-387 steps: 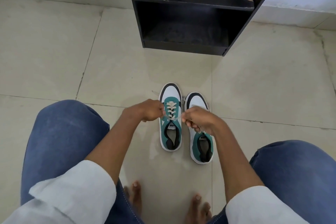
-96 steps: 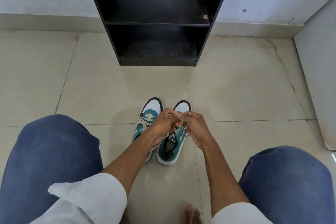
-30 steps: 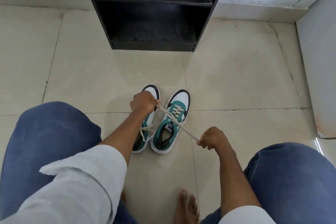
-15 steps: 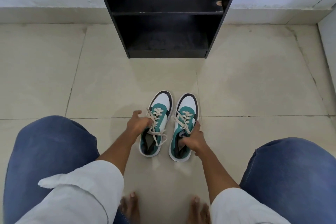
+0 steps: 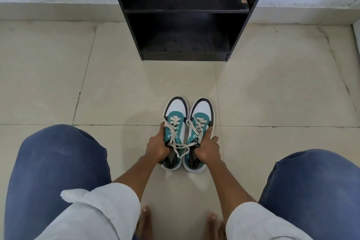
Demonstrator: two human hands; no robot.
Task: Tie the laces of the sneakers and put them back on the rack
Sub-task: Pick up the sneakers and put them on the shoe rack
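Note:
Two teal, white and black sneakers stand side by side on the tiled floor, toes toward the rack. My left hand (image 5: 157, 147) grips the outer side of the left sneaker (image 5: 176, 111) near its opening. The right sneaker (image 5: 202, 110) is held at its outer side by my right hand (image 5: 208, 149). Cream laces (image 5: 180, 138) lie in loose bows across both tongues. The black shoe rack (image 5: 185, 15) stands against the wall straight ahead, its two visible shelves bare.
My knees in blue jeans (image 5: 58, 171) frame the shoes on both sides, and my bare toes (image 5: 145, 218) show at the bottom. A white wall with a tiled skirting (image 5: 48, 11) runs behind the rack. Open floor tile lies between the sneakers and the rack.
A second ago my hands pulled the right sneaker's laces apart. They have since let go of the laces and closed on the outer sides of both sneakers.

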